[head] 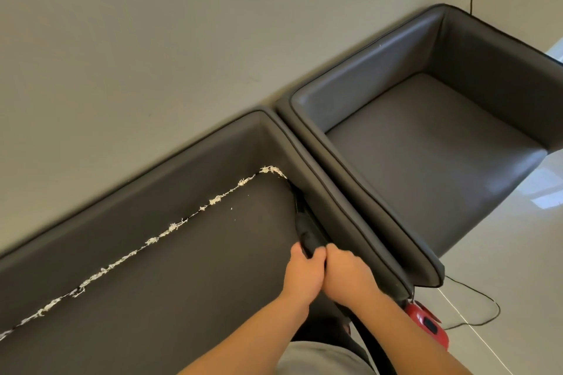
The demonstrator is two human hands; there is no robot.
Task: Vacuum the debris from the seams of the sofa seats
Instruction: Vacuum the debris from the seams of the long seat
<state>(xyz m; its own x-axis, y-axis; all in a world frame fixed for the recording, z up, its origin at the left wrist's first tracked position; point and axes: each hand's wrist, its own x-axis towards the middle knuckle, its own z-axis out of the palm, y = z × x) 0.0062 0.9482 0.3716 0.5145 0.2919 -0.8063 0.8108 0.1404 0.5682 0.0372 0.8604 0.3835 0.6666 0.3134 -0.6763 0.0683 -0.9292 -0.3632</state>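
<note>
We see the left hand (304, 271) and right hand (345, 271) side by side, fingers curled round the black vacuum nozzle (307, 237), which runs beyond them into the sofa (182, 283) side seam. White debris (170, 227) lines the back seam farther off.

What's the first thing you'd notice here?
A long white line of debris runs along the back seam of the dark sofa. The left hand and right hand grip a black vacuum nozzle at the seat's right seam. A red vacuum sits on the floor.
</note>
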